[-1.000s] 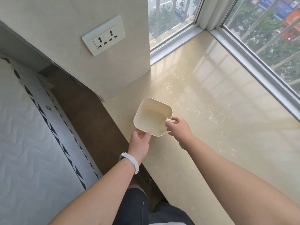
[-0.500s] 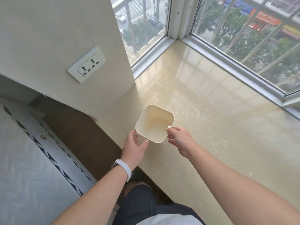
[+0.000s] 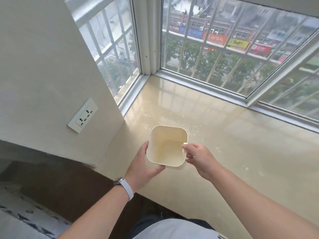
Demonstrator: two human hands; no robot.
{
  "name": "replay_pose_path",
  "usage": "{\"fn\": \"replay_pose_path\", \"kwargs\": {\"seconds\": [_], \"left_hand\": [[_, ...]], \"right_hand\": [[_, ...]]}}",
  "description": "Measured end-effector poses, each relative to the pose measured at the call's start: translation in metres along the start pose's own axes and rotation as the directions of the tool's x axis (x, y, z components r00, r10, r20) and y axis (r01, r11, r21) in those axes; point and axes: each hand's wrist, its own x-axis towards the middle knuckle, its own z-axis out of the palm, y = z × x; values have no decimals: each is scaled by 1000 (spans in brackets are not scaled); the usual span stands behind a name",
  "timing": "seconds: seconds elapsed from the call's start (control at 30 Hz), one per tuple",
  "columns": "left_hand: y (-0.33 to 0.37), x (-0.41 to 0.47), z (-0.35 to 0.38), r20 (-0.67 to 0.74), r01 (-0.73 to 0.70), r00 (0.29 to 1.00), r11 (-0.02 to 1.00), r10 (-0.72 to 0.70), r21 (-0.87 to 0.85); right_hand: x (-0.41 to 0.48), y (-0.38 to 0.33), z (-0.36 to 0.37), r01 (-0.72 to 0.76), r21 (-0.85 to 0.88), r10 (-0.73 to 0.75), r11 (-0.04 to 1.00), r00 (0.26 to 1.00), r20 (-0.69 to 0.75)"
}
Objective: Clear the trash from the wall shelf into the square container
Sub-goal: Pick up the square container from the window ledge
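A cream square container (image 3: 166, 147) with rounded corners is held over the near left part of a glossy beige window sill (image 3: 224, 135). Nothing shows inside it. My left hand (image 3: 144, 167) cups its left and near sides from below, a white band on the wrist. My right hand (image 3: 198, 156) pinches the small tab on its right rim. No wall shelf and no trash are in view.
A wall pier with a white socket plate (image 3: 82, 115) stands left of the container. Barred windows (image 3: 207, 49) close the sill at the back and right. A dark floor strip (image 3: 57, 185) and a patterned mattress edge (image 3: 25, 219) lie lower left.
The view has tilted upward, bringing more window and street into sight. The container stays in both hands and has turned slightly, squarer to me; my left hand has slid further under it.
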Motion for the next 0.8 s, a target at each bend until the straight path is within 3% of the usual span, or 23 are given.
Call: {"fn": "replay_pose_path", "kwargs": {"seconds": [0.4,0.8], "left_hand": [[12,9,11,264,-181,944,979,200,-94],[58,-18,91,519,-368,763,919,385,-141]], "right_hand": [[-85,8,-10,136,145,-90,980,954,-288],[-179,62,-72,213,205,-54,955,808,-587]]}}
